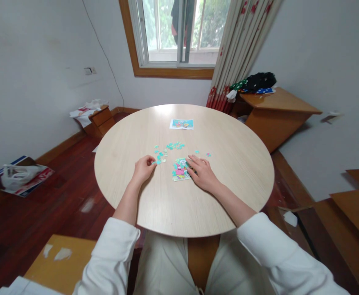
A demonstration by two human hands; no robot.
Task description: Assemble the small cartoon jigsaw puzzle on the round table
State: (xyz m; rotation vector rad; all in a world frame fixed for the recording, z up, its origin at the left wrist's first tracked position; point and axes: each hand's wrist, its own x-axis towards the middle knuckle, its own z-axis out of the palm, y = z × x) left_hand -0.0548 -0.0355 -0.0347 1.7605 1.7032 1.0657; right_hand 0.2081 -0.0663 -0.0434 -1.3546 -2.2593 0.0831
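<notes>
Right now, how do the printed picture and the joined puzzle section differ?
The printed picture lies toward the far side of the round table; the joined puzzle section is nearer, with the right hand over its right side. The printed picture has a white margin; the joined puzzle section has an uneven left edge. Both show a pink cartoon figure.

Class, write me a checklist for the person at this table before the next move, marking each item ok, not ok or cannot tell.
1. Right hand on the joined puzzle section: ok, over its right side.
2. Whole section visible: not ok, that hand covers part.
3. Left hand near loose pieces: ok.
4. Left hand gripping a piece: cannot tell, too small.
5. Loose pieces all together: not ok, two lie apart at right.
6. Printed picture uncovered: ok.
</notes>
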